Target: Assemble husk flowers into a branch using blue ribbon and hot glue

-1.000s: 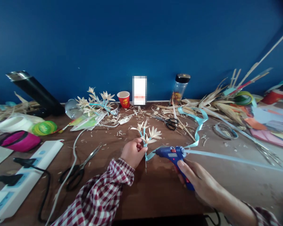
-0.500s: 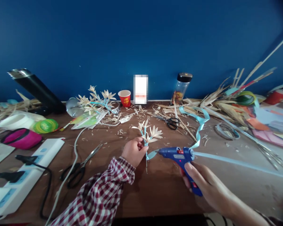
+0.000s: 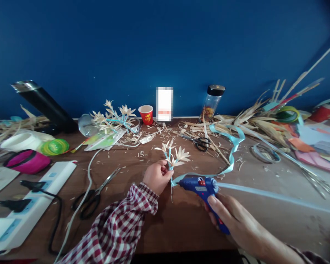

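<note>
My left hand (image 3: 158, 176) pinches the stem of a small spray of cream husk-like flowers (image 3: 178, 157), held upright over the table. Light blue ribbon (image 3: 231, 161) is wrapped on the stem, and its loose length runs right across the wood in a curl. My right hand (image 3: 233, 214) grips a blue glue gun (image 3: 199, 186) by its handle, with a small red light lit. The gun's nozzle points left at the ribbon close beside the stem; whether it touches cannot be made out. A long clear glue stick (image 3: 275, 197) sticks out of the gun's back.
Black-handled scissors (image 3: 95, 196) and a white power strip (image 3: 41, 205) lie at left. More husk flowers (image 3: 115, 117) stand behind, near a red paper cup (image 3: 146, 115). A second pair of scissors (image 3: 201, 143), a lidded bottle (image 3: 211, 102) and dried husks (image 3: 250, 121) are farther back right.
My right hand has moved the glue gun left and slightly down, bringing its nozzle nearer the stem. My left hand has stayed almost in place with the flowers.
</note>
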Demonstrator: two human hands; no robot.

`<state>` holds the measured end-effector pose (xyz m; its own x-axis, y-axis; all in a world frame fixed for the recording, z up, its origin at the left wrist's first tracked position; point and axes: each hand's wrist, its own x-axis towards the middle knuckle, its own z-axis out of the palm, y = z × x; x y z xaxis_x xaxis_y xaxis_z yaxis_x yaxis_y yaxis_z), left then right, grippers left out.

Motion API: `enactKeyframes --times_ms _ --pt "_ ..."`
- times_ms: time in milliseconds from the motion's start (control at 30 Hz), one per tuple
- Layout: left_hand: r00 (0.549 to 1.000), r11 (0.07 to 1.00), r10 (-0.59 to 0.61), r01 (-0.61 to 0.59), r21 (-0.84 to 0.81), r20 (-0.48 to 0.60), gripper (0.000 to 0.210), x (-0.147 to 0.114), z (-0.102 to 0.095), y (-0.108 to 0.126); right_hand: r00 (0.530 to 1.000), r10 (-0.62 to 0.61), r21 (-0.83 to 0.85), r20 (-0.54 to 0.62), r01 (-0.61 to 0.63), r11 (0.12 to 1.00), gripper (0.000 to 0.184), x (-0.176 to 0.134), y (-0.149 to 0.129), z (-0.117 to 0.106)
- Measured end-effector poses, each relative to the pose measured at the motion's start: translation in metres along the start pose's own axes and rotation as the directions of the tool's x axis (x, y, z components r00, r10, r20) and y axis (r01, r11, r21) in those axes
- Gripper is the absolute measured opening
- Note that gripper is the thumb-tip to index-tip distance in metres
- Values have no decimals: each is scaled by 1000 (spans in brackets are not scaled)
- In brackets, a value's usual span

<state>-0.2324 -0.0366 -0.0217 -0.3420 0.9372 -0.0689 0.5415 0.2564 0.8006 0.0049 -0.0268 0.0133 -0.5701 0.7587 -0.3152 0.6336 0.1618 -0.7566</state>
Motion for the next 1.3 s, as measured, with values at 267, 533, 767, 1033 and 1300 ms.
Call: enactKeyframes --times_ms 267,533,767,1033,1300 --pt "1000 1000 -9 9 15 -12 19 0 1 -1 1000 -26 -4 6 26 1000 44 1 -2 4" --pt "1000 1000 4 -4 25 -11 19 2 2 -2 998 -61 3 9 61 998 45 3 -2 10" --pt "1000 999 -5 5 45 -4 20 0 2 -1 999 -34 -24 -16 33 999 43 1 -2 3" --pt "1000 999 -6 6 40 3 22 1 1 1 998 -64 -85 -20 62 994 46 5 -7 4" --pt "1000 999 -17 17 49 -3 20 0 1 0 999 -29 -48 -17 28 998 49 4 -6 -4"
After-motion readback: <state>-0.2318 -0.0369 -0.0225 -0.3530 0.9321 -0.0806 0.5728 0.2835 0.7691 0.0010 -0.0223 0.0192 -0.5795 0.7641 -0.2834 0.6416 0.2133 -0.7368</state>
